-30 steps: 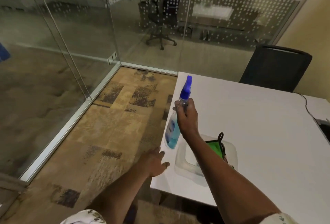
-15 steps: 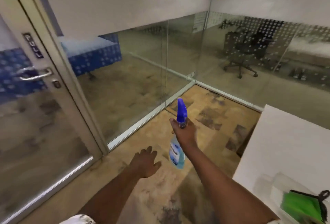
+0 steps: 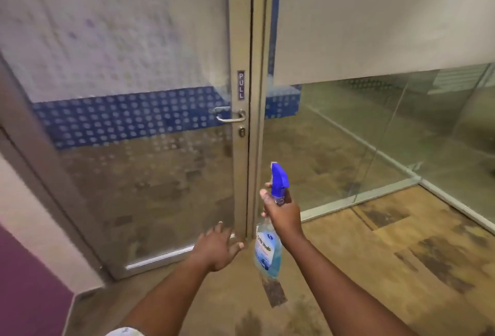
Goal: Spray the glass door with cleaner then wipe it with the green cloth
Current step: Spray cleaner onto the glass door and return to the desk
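Observation:
The glass door (image 3: 139, 174) fills the left half of the view, closed, with a metal frame, a blue dotted band, a lever handle (image 3: 231, 117) and a "PULL" label. My right hand (image 3: 281, 213) grips the neck of a clear spray bottle (image 3: 267, 250) of blue cleaner with a blue trigger head, held upright just right of the door's edge. My left hand (image 3: 218, 246) hovers low in front of the door's bottom corner, fingers spread and holding nothing. The green cloth is out of view.
A fixed glass partition (image 3: 375, 134) runs to the right of the door frame and turns a corner at the far right. Patterned brown carpet (image 3: 375, 268) covers the floor. A purple and cream wall (image 3: 24, 268) stands at the left.
The view has swung left from the white table to face the door squarely. The table and green cloth have left the view. My right hand still carries the spray bottle.

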The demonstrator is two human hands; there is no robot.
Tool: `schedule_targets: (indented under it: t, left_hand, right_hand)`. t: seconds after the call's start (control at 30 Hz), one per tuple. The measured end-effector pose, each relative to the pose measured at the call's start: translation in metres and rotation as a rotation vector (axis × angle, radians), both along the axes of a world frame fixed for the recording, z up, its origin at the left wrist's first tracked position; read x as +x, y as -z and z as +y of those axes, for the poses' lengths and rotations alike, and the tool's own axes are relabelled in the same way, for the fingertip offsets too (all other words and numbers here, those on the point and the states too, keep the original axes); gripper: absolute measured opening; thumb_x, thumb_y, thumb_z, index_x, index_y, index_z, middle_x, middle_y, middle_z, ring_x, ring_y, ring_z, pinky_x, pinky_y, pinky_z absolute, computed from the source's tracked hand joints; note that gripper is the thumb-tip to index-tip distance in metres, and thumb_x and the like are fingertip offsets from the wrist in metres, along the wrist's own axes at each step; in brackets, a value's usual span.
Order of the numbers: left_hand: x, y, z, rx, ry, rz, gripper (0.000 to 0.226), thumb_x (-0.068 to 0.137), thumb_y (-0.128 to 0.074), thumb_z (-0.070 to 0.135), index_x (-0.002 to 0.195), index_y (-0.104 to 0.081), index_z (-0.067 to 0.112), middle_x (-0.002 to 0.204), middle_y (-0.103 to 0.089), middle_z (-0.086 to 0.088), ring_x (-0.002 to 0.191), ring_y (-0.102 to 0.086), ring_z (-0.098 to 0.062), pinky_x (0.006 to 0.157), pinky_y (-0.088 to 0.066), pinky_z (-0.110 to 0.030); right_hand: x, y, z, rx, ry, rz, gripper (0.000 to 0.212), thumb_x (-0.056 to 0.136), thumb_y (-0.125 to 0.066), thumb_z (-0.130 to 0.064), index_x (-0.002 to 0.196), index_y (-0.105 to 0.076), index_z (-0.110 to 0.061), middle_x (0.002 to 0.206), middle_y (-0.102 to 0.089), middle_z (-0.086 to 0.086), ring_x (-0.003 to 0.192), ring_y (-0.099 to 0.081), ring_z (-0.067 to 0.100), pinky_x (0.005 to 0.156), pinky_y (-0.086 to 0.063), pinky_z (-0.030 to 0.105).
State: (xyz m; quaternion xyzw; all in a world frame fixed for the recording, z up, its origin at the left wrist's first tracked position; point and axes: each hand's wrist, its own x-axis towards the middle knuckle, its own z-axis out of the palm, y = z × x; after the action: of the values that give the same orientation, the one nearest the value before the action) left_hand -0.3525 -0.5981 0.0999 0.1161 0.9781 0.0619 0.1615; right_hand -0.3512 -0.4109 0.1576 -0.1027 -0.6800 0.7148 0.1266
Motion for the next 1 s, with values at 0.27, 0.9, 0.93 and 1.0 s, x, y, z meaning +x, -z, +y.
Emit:
schedule_targets:
  t: [0.27, 0.9, 0.93, 1.0]
  left_hand:
    - [-0.037, -0.024, -0.102, -0.003, -0.243, 0.045, 0.078, 0.099, -0.031, 0.067, 0.158, -0.028, 0.016, 0.170, -0.015, -0.013, 0.152, -0.026, -0.033, 0.121, -0.026, -0.048]
    - [-0.242, -0.154, -0.212, -0.058, -0.443, 0.398, 0.078, 0.099, -0.029, 0.066, 0.160, -0.024, 0.017, 0.168, -0.020, -0.013, 0.153, -0.025, -0.030, 0.125, -0.020, -0.050]
    - [-0.250, -0.165, -0.215, -0.063, -0.442, 0.423, 0.078, 0.100, -0.028, 0.066, 0.160, -0.022, 0.017, 0.168, -0.020, -0.013, 0.154, -0.024, -0.030, 0.126, -0.019, -0.050]
    - [-0.264, -0.188, -0.222, -0.079, -0.436, 0.487, 0.078, 0.100, -0.026, 0.065, 0.161, -0.022, 0.016, 0.168, -0.020, -0.013, 0.154, -0.023, -0.030, 0.126, -0.017, -0.051]
  right_hand:
    - [-0.057, -0.007, -0.106, 0.037, -0.240, 0.071, 0.031, 0.092, -0.076, -0.023, 0.121, -0.067, -0.029, 0.080, -0.066, -0.002, 0.061, -0.056, 0.015, 0.056, -0.051, 0.019]
    - [-0.292, -0.088, -0.229, 0.118, -0.399, 0.246, 0.039, 0.076, -0.074, -0.060, 0.112, -0.065, -0.047, 0.087, -0.076, -0.008, 0.074, -0.071, 0.015, 0.077, -0.061, 0.040]
    - [-0.301, -0.096, -0.233, 0.126, -0.399, 0.267, 0.040, 0.074, -0.073, -0.063, 0.110, -0.065, -0.047, 0.085, -0.076, -0.008, 0.074, -0.071, 0.016, 0.079, -0.061, 0.043]
    - [-0.315, -0.115, -0.241, 0.135, -0.392, 0.312, 0.030, 0.077, -0.074, -0.057, 0.103, -0.064, -0.045, 0.082, -0.075, -0.006, 0.073, -0.070, 0.016, 0.077, -0.061, 0.046]
